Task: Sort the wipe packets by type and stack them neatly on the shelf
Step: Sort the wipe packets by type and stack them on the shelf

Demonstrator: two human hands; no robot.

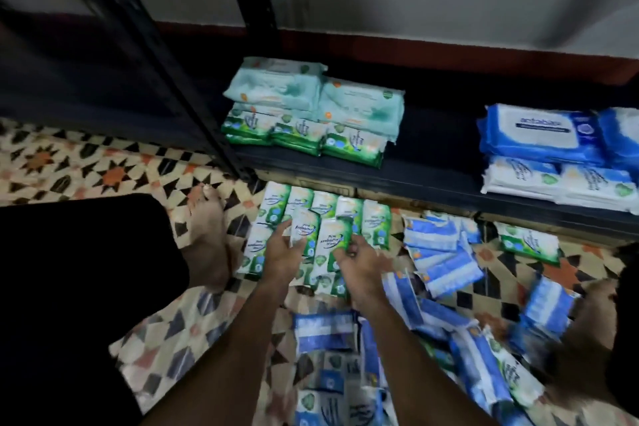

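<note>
**Sorting of wipe packets, seen from above.** Far left: the tiled floor (69, 162) and the slanting shelf post (179, 79). The person's bare foot (207, 239) rests just beside the green packets (375, 218). These lie side by side on the floor below the shelf edge, apparently grouped by type for lifting.

Centre: the left hand (281, 254) has its grip closed round one raised green packet (306, 223). The right hand (359, 263) pinches the lower end of a second green packet (333, 239) touching the first, probably to square the two into one bundle. Above them, on the shelf (435, 149), the green stack (294, 107) marks their likely destination.

Right: loose blue packets (446, 266) litter the floor and crowd the right forearm. One stray green packet (529, 241) lies beyond them. Far right: the blue stack (543, 135) occupies its own shelf section, well apart from the green.
</note>
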